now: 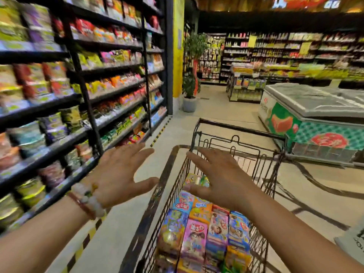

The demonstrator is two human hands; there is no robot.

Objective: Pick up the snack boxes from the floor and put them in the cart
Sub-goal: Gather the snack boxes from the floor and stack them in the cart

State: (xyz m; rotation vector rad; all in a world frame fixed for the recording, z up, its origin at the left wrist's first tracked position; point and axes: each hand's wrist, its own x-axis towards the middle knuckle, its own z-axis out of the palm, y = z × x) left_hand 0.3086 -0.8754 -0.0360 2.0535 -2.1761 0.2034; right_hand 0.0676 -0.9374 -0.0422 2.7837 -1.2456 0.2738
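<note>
We found the snack boxes [204,231] already stacked in rows inside the wire cart [258,160], filling its near end. Above them our left hand [122,174] and right hand [222,178] hovered with fingers spread, holding nothing. No boxes showed on the visible floor [220,111], so we judged the loading largely done, though much floor lay out of view.

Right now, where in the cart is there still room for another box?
The far end of the cart, beyond the right hand, shows bare wire. The near part is packed with snack boxes. The left hand is empty.
</note>
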